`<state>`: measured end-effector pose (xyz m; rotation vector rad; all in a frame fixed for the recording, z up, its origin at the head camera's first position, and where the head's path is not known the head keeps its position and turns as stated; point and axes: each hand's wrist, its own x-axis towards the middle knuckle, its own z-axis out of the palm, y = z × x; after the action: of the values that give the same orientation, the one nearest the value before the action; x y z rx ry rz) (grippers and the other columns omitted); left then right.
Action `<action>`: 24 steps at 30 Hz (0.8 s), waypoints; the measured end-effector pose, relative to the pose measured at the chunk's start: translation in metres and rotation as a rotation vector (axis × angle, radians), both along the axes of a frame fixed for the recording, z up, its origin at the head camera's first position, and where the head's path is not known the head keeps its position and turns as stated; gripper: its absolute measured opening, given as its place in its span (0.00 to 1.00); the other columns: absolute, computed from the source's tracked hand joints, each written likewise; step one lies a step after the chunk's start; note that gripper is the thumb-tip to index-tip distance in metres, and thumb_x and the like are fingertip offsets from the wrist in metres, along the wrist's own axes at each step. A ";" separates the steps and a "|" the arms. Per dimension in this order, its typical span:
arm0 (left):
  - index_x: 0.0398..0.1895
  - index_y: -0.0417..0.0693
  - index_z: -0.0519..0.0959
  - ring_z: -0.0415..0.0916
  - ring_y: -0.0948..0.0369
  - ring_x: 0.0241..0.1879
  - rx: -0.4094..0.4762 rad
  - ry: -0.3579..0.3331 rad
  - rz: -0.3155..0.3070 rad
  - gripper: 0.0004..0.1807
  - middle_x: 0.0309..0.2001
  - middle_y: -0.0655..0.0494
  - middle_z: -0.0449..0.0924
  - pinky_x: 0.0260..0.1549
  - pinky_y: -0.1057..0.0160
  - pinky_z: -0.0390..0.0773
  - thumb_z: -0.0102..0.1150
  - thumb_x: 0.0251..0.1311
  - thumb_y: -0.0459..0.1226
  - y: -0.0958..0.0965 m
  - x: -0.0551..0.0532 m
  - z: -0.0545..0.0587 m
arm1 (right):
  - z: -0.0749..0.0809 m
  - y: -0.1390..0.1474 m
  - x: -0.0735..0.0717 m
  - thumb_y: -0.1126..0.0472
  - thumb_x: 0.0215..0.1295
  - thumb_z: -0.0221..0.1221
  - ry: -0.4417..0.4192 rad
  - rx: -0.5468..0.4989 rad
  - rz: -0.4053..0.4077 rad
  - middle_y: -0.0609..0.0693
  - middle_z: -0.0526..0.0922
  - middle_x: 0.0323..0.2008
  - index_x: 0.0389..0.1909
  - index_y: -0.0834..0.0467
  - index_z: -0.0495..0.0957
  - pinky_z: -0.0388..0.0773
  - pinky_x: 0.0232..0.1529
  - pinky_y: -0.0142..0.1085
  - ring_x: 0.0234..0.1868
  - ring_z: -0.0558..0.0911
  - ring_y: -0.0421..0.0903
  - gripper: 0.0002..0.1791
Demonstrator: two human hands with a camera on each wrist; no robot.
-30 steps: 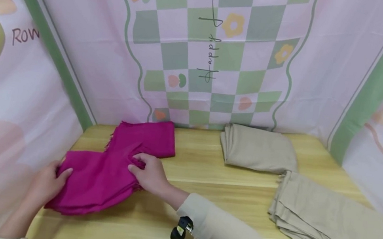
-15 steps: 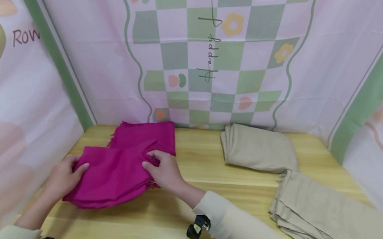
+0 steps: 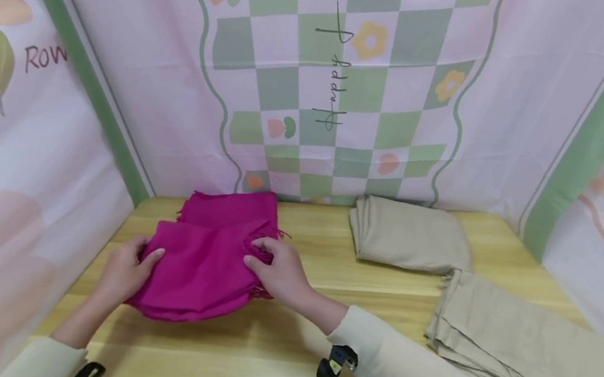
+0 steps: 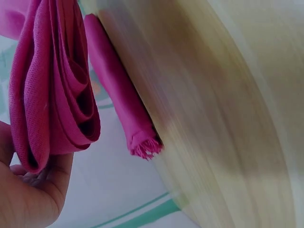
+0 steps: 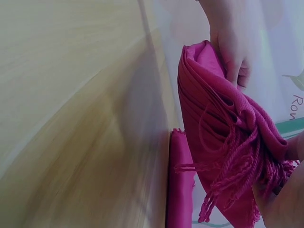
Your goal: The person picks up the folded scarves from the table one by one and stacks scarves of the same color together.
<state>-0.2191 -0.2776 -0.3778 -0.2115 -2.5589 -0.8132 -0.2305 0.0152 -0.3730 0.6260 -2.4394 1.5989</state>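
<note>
A folded magenta scarf (image 3: pixel 196 270) hangs between both hands, above the table. My left hand (image 3: pixel 124 270) grips its left end, thumb on top; in the left wrist view the layered folds (image 4: pixel 52 95) rise from that hand's fingers. At the right end, my right hand (image 3: pixel 288 275) pinches the scarf, and twisted tassels (image 5: pixel 237 175) dangle beside it in the right wrist view. Behind, a second folded magenta scarf (image 3: pixel 229 206) lies flat on the table, partly hidden by the held one. Its fringe (image 4: pixel 146 148) shows in the left wrist view.
On the right of the wooden table (image 3: pixel 235 363) lie a smaller folded beige cloth (image 3: pixel 412 235) at the back and a larger folded beige cloth (image 3: pixel 537 349) nearer the front. Printed curtains (image 3: pixel 359 89) enclose the table's back and sides.
Both hands have carried the scarf rightward and slightly toward the back, so it now lines up in front of the flat magenta scarf. The beige cloths have stayed put.
</note>
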 end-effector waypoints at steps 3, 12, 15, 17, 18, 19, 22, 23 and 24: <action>0.43 0.28 0.76 0.77 0.41 0.38 0.006 0.012 -0.019 0.12 0.37 0.33 0.80 0.37 0.44 0.74 0.61 0.62 0.30 0.006 -0.004 -0.001 | -0.001 0.007 0.001 0.64 0.64 0.64 0.018 0.008 -0.005 0.50 0.84 0.43 0.46 0.61 0.82 0.76 0.46 0.37 0.45 0.80 0.44 0.11; 0.44 0.28 0.76 0.77 0.41 0.39 0.012 0.008 -0.063 0.13 0.38 0.33 0.80 0.39 0.43 0.75 0.62 0.62 0.30 0.023 -0.011 -0.005 | -0.004 0.029 0.006 0.65 0.61 0.65 0.007 -0.010 -0.047 0.49 0.84 0.40 0.43 0.60 0.83 0.77 0.41 0.37 0.39 0.80 0.42 0.09; 0.41 0.31 0.77 0.77 0.44 0.35 0.008 0.022 -0.085 0.10 0.35 0.37 0.80 0.36 0.46 0.75 0.63 0.61 0.30 0.028 -0.013 -0.008 | -0.007 0.034 0.008 0.66 0.60 0.66 0.008 -0.014 -0.068 0.48 0.84 0.39 0.41 0.60 0.83 0.77 0.42 0.37 0.40 0.79 0.42 0.09; 0.39 0.33 0.77 0.75 0.49 0.30 0.008 0.034 -0.102 0.08 0.30 0.42 0.79 0.31 0.50 0.74 0.63 0.61 0.30 0.032 -0.015 -0.010 | -0.009 0.039 0.009 0.66 0.60 0.66 0.005 -0.014 -0.075 0.48 0.84 0.38 0.41 0.60 0.83 0.77 0.42 0.38 0.40 0.79 0.42 0.09; 0.38 0.35 0.76 0.72 0.51 0.28 0.005 0.038 -0.109 0.07 0.28 0.45 0.77 0.29 0.52 0.73 0.63 0.61 0.30 0.033 -0.015 -0.011 | -0.010 0.041 0.009 0.67 0.59 0.66 0.005 -0.015 -0.078 0.48 0.85 0.38 0.41 0.61 0.83 0.77 0.43 0.38 0.40 0.79 0.43 0.09; 0.37 0.35 0.76 0.70 0.53 0.26 0.002 0.043 -0.114 0.07 0.26 0.47 0.76 0.27 0.54 0.72 0.64 0.60 0.30 0.035 -0.016 -0.012 | -0.010 0.043 0.010 0.67 0.59 0.66 0.003 -0.015 -0.081 0.48 0.85 0.38 0.41 0.61 0.83 0.77 0.43 0.38 0.40 0.79 0.43 0.09; 0.37 0.36 0.76 0.66 0.56 0.23 -0.001 0.045 -0.120 0.07 0.23 0.51 0.73 0.25 0.56 0.70 0.64 0.60 0.30 0.040 -0.015 -0.014 | -0.013 0.049 0.012 0.67 0.59 0.66 -0.020 -0.015 -0.088 0.48 0.84 0.38 0.41 0.60 0.83 0.77 0.41 0.37 0.39 0.79 0.43 0.09; 0.37 0.36 0.76 0.66 0.57 0.23 -0.004 0.044 -0.119 0.08 0.23 0.51 0.72 0.25 0.57 0.70 0.64 0.60 0.30 0.041 -0.015 -0.014 | -0.014 0.051 0.012 0.67 0.59 0.66 -0.029 -0.014 -0.091 0.48 0.84 0.38 0.41 0.60 0.83 0.77 0.41 0.37 0.39 0.79 0.42 0.09; 0.37 0.36 0.76 0.66 0.57 0.23 -0.006 0.042 -0.119 0.08 0.23 0.51 0.72 0.25 0.56 0.70 0.64 0.60 0.30 0.042 -0.014 -0.014 | -0.015 0.053 0.013 0.67 0.60 0.66 -0.042 -0.016 -0.094 0.48 0.84 0.38 0.42 0.60 0.83 0.77 0.40 0.36 0.38 0.79 0.42 0.09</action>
<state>-0.2332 -0.2353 -0.3919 -0.3821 -2.5287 -0.8355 -0.2175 0.0686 -0.3875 0.4728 -2.4443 1.6094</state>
